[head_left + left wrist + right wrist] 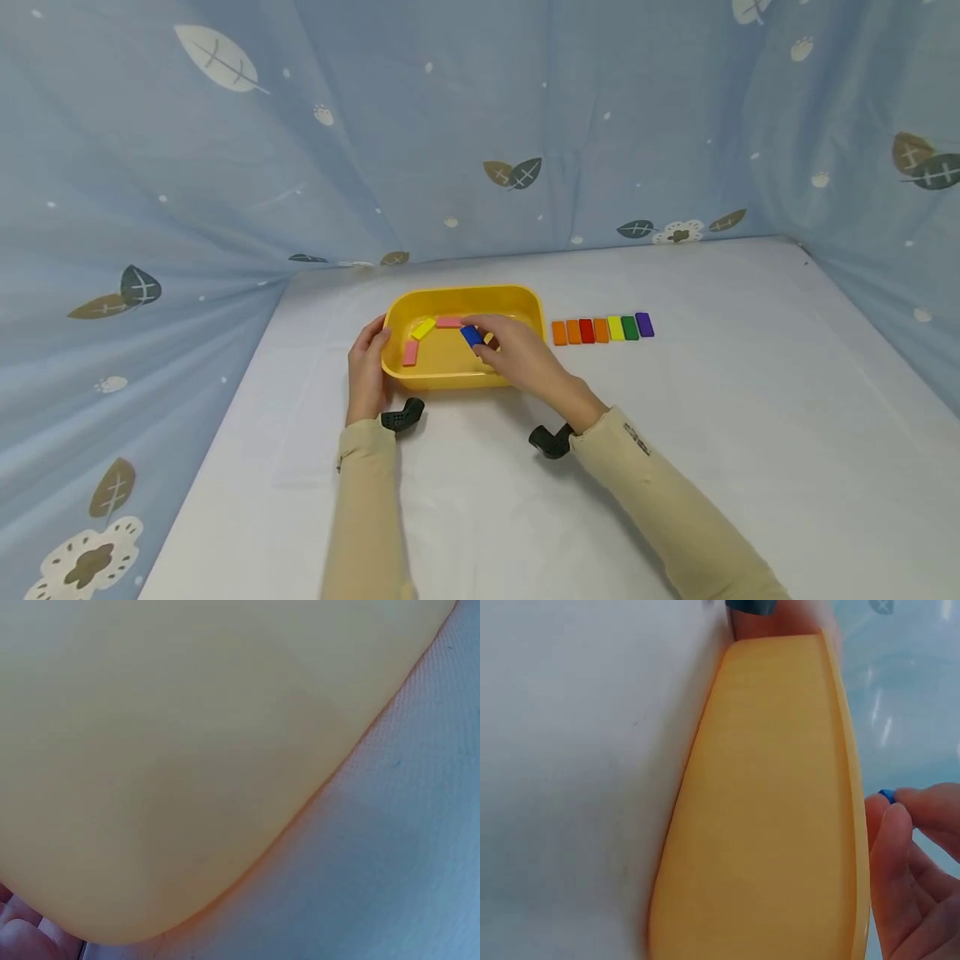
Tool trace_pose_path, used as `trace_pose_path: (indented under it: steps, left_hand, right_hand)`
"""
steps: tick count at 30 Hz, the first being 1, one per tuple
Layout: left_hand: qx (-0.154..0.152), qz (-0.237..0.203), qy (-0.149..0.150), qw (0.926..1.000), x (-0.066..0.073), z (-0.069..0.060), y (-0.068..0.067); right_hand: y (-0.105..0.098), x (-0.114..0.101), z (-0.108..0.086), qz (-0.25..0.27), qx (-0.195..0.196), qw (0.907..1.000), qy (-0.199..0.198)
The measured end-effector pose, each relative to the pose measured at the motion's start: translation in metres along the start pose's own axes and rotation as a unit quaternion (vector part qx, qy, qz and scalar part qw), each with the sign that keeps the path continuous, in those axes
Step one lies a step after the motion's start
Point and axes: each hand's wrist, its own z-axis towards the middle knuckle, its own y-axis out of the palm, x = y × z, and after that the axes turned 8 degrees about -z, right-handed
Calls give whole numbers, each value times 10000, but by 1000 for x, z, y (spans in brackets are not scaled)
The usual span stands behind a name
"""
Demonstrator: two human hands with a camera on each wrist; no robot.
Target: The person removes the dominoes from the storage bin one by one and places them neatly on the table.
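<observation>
A yellow tray (450,381) lies on the white table, with pink blocks (410,352) and a yellow block (423,328) inside. At its left end my left hand (366,371) grips the wall; in the left wrist view only some fingers (26,937) show beside the tray's corner. Over the tray, my right hand (517,354) pinches a small blue block (472,336) between thumb and fingertips. The right wrist view shows that blue block (887,796) above the rim, mostly covered by the fingers. A bit of yellow shows behind the right hand, partly hidden.
Right of the tray stands a row of several blocks: orange (559,333), red (587,332), yellow (616,327), green (630,327) and purple (645,325). A blue leaf-patterned curtain (450,125) hangs behind and at the sides of the table (480,500). Black wrist cameras (402,415) sit at both wrists.
</observation>
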Motion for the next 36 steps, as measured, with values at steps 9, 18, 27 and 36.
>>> trace_pose_path:
  steps: [9,18,27,36]
  left_hand:
    - [-73,43,-16,10000,-3,0,-2]
    - [-60,-40,-192,9998,5,-2,-1]
    - [-154,94,-217,9996,13,-12,8]
    - [-134,102,-188,9997,14,-10,6]
  right_hand:
    - [2,18,-6,739,36,9963,429]
    - [-11,31,-5,1507,-49,9848,864]
    - [-32,58,-7,1516,219,9801,1260]
    - [-50,83,-11,1186,574,9781,1611]
